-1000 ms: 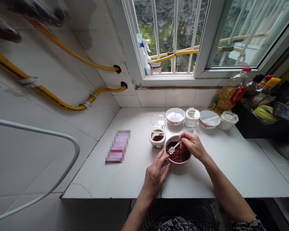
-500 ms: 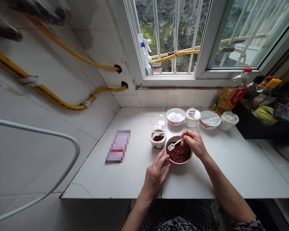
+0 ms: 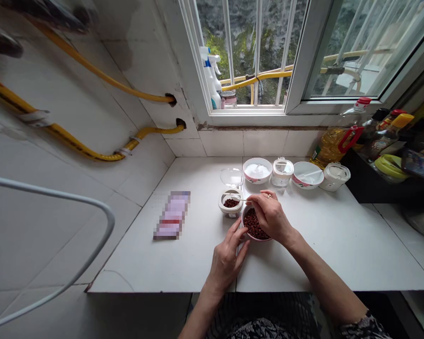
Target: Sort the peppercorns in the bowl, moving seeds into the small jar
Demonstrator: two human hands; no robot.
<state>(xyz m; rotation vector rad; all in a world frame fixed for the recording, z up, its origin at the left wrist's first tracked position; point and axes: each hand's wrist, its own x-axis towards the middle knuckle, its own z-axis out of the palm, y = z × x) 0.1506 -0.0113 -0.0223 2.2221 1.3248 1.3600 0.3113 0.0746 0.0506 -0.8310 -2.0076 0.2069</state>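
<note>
A bowl of dark red-brown granules (image 3: 255, 226) stands on the white counter. My left hand (image 3: 228, 256) rests against the bowl's left side, fingers apart, thumb near the rim. My right hand (image 3: 270, 214) is above the bowl, covering its right part, with its fingers pinched on a small white spoon (image 3: 242, 200). The spoon points left over a small white jar (image 3: 231, 212), which holds similar dark granules. Its clear lid (image 3: 232, 177) stands raised behind it. Whatever lies in the spoon's head is too small to tell.
Behind are a bowl of white powder (image 3: 257, 170), a lidded jar (image 3: 282, 172), a bowl with a white spoon (image 3: 307, 175) and another jar (image 3: 335, 177). An oil bottle (image 3: 334, 136) stands at the back right. A blurred purple packet (image 3: 172, 215) lies left.
My right hand has moved left with the spoon, from above the bowl to near the small jar. My left hand has stayed at the bowl.
</note>
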